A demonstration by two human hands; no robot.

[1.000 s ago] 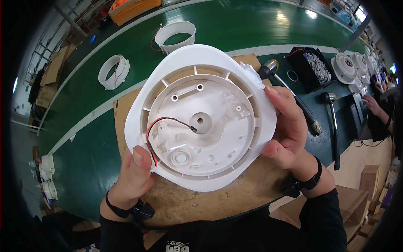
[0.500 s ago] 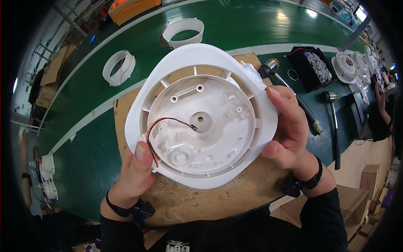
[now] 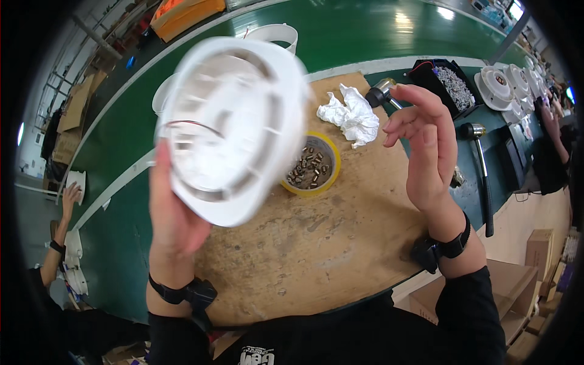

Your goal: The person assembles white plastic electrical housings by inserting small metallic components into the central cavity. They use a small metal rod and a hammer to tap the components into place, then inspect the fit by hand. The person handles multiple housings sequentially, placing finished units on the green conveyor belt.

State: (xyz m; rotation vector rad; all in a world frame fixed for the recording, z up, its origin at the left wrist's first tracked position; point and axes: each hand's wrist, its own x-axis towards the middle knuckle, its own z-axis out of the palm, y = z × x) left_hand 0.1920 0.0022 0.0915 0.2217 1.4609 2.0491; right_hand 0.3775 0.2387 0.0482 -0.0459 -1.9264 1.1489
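Observation:
My left hand (image 3: 173, 222) grips a round white plastic housing (image 3: 237, 121) by its lower left edge, thumb on the rim. The housing is tilted and smeared by motion; a thin red-and-black wire (image 3: 193, 125) crosses its inside. My right hand (image 3: 429, 146) is raised off to the right, fingers apart and slightly curled, holding nothing. Nearest to it are a crumpled white tissue (image 3: 353, 115) and a mallet (image 3: 380, 94), whose handle it partly hides. Partly behind the housing stands a round yellow-rimmed container (image 3: 333, 173) with several small metal cylinders (image 3: 313, 167).
A worn wooden board (image 3: 316, 255) covers the near bench. To the right lie a second mallet (image 3: 480, 155) and a black bin (image 3: 420, 76) of small grey parts, with white round units (image 3: 496, 88) beyond. White rings (image 3: 286, 38) rest on the green surface. A co-worker's hand (image 3: 70, 198) shows far left.
The right hand has let go of the housing. My left hand has carried it up and left, tilting it, which uncovers the board, the tissue and the container of metal cylinders.

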